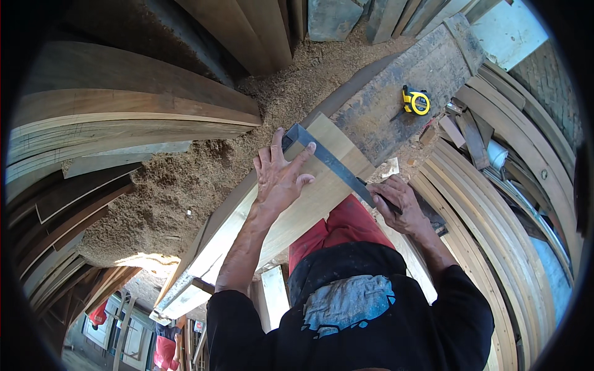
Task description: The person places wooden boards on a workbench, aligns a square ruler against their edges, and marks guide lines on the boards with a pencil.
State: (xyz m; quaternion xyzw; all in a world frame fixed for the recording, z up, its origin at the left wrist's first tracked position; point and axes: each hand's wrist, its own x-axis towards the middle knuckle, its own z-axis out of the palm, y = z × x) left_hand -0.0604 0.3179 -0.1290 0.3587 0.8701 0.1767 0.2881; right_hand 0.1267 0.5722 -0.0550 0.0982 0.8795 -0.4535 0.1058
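Note:
A thick pale wooden board (pixel 291 213) lies aslant in front of my body. Across its far end rests a metal try square (pixel 337 167), with its thick stock at the board's left edge. My left hand (pixel 281 179) holds the square down there, index fingertip on the metal and the other fingers around the stock's outer side; the thumb is apart. At the blade's right end my right hand (pixel 399 203) is closed on a slim dark tool (pixel 388 205). Its tip is close to the blade, and the fingers cover much of it, so its exact kind is unclear.
A yellow and black tape measure (pixel 417 102) sits on the worn plank (pixel 371 120) beyond the board. Sawdust (pixel 167 204) covers the ground at left. Stacked planks (pixel 489 241) stand close at right, and more timber (pixel 124 108) at left. Another person (pixel 166 349) appears at lower left.

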